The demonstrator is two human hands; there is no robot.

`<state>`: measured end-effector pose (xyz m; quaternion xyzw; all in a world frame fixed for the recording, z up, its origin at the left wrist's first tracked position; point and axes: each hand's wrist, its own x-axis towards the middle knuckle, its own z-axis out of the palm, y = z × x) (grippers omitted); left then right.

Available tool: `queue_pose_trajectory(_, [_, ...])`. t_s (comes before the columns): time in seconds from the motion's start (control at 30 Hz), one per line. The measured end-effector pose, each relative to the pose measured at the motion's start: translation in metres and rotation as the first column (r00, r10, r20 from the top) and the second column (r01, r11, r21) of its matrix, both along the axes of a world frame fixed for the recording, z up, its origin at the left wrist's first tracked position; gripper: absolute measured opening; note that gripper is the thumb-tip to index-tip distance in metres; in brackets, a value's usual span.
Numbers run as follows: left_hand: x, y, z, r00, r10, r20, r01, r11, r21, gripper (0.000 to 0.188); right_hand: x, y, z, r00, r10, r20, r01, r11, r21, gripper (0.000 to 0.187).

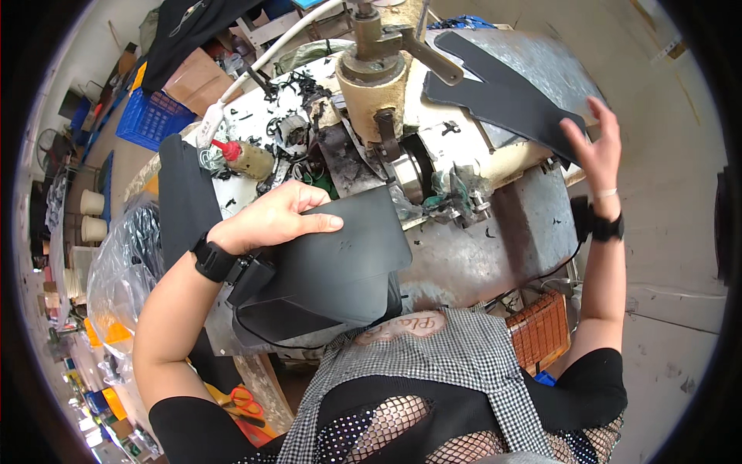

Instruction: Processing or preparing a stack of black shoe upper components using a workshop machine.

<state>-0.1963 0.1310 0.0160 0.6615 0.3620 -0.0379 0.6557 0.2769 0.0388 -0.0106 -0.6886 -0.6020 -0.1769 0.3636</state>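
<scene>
My left hand (278, 218) grips a smooth black leather-like panel (352, 255) at its far edge, with the thumb flat on top. This panel lies over other dark pieces at the near side of the machine bench. My right hand (597, 151) is raised at the right, its fingers spread apart. Its thumb is at the near end of a forked black sheet piece (502, 89); whether it touches is unclear. Between my hands stands a cream machine head (372, 89) with a metal lever and a roller below it.
Black scraps (297, 93) litter the white bench top. A red-capped bottle (251, 158) stands left of the machine, beside a long dark piece (185, 201). Farther left are a blue crate (154, 116) and clear plastic bags (124, 267). Orange-handled scissors (245, 400) are low at the left.
</scene>
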Motion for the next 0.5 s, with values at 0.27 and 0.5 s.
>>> queue_pose_trajectory(0.27, [0.024,0.019,-0.015,1.000,-0.010,-0.017,0.011,0.999,0.052,0.017,-0.118,-0.016,-0.011,0.678,0.726,0.114,-0.690,0.683,-0.240,0.046])
queue_pose_trajectory(0.5, [-0.007,-0.024,-0.010,0.987,0.154,0.039,-0.151,0.985,-0.083,0.013,-0.005,-0.014,0.048,0.700,0.201,-0.685,-0.504,0.819,-0.275,0.025])
